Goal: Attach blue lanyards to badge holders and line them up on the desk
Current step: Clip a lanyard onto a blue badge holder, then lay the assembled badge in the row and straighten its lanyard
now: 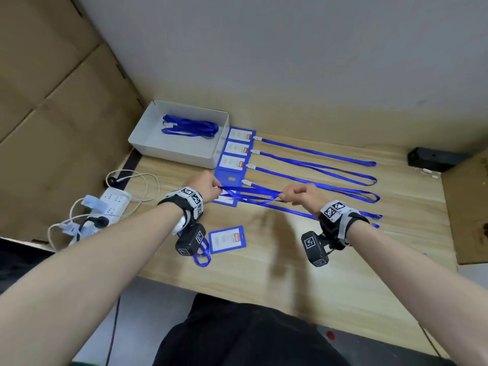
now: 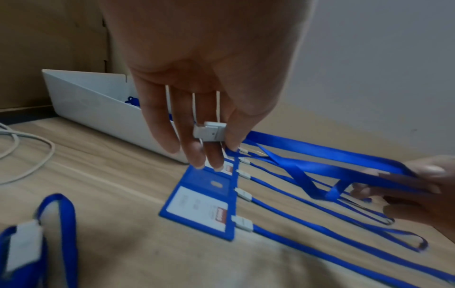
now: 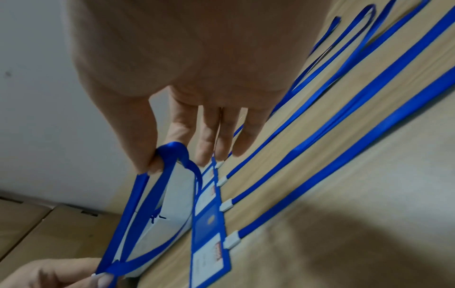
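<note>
Both hands stretch one blue lanyard [image 1: 250,196] just above the wooden desk [image 1: 330,281]. My left hand [image 1: 217,190] pinches its white clip [image 2: 209,131] between thumb and fingers. My right hand [image 1: 284,198] pinches the strap's loop [image 3: 169,154] between thumb and index finger [image 3: 141,155]. Beneath them lies a row of blue badge holders [image 1: 232,162], each with a lanyard [image 1: 317,154] laid out to the right. One loose badge holder [image 1: 227,239] lies nearer the front edge, with another lanyard [image 1: 202,258] beside it, partly hidden by the left wrist camera.
A white box [image 1: 148,130] at the back left holds more blue lanyards [image 1: 188,126]. A power strip [image 1: 113,204] with cables sits left of the desk. Cardboard panels [image 1: 52,101] stand on the left and a black block [image 1: 433,159] at the back right.
</note>
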Tool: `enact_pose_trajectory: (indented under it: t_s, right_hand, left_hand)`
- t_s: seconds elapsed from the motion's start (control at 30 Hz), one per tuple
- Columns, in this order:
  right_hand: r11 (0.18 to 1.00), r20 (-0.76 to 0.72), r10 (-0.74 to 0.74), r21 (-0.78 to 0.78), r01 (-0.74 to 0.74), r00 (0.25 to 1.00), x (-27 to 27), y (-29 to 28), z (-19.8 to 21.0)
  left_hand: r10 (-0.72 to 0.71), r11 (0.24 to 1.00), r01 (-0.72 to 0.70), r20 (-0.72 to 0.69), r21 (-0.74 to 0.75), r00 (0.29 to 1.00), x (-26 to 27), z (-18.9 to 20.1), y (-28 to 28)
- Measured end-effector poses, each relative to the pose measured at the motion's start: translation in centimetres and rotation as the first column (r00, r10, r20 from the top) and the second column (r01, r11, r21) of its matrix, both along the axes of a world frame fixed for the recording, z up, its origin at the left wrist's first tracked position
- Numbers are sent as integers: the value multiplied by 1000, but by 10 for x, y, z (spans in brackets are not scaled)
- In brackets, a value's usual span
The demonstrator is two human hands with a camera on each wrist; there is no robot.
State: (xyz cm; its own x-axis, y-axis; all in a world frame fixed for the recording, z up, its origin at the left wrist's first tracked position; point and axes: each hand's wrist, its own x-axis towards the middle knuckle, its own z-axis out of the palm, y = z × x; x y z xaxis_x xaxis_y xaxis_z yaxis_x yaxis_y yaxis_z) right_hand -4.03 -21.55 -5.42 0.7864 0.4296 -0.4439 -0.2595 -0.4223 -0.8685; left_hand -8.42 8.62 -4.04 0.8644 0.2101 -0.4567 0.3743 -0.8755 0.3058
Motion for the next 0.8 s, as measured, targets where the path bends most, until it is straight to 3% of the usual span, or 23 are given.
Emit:
enact_pose_trajectory:
  t_s: [0.3, 0.5, 0.67, 0.8]
  right_hand:
    - [1000, -19, 4, 21, -4, 1000, 49, 129, 26]
    - [990, -21, -142, 4, 142, 990, 82, 207, 19]
    - [962, 59, -249, -105, 254, 967, 115, 251, 13]
    - [954, 35, -261, -141, 264, 965, 141, 282, 8]
  left_hand:
    - [30, 998, -29, 19, -50, 999, 55, 5, 123]
    - [-34, 999, 34, 74, -5, 997, 95, 12, 197]
    - [-74, 997, 74, 94, 4, 993, 130, 5, 249]
    - [-124, 992, 125, 68, -13, 990, 155, -4, 270]
